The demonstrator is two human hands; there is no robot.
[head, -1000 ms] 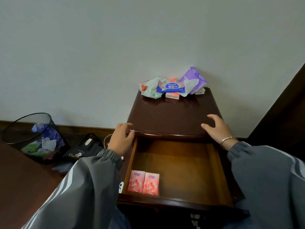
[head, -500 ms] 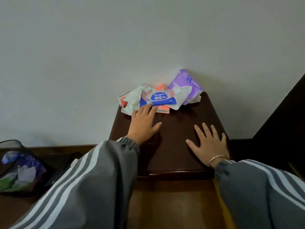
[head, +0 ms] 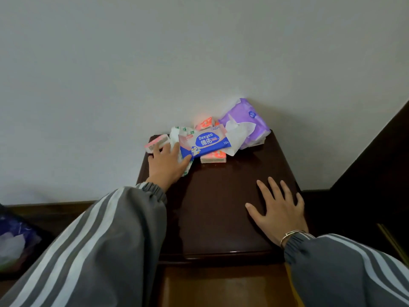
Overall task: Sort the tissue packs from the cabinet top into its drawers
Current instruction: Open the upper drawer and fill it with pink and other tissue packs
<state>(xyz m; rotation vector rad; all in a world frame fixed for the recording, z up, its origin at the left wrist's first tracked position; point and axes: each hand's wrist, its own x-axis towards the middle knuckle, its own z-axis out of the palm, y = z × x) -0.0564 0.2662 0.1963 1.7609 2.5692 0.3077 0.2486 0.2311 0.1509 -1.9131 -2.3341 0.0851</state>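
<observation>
Cabinet top [head: 221, 196]: one, dark wood, centre of frame, backed against the wall.
Drawer [head: 221, 289]: one, pulled out at bottom centre; only a strip of its wooden floor shows.
Bin [head: 15, 240]: one, lower left edge; blue and white scraps inside, too blurred to name.
Left hand [head: 166, 167]: fingers spread and fairly straight, lying on the left pink pack [head: 156, 144] and the green-and-white pack [head: 184, 130], thumb at the blue pack [head: 205, 142]; half a second ago it was further right, at the blue pack.
Right hand [head: 276, 213]: flat on the wood, fingers wide, holding nothing; unchanged.
Tissue packs: six counted, perhaps more underneath, heaped at the top's back edge, upper centre.
Colours: one purple pack [head: 247, 125], one blue, one green-and-white, three pink, the others being the back pink pack [head: 204, 124] and the front pink pack [head: 213, 157].
Bracelet [head: 292, 234]: one, right wrist.
</observation>
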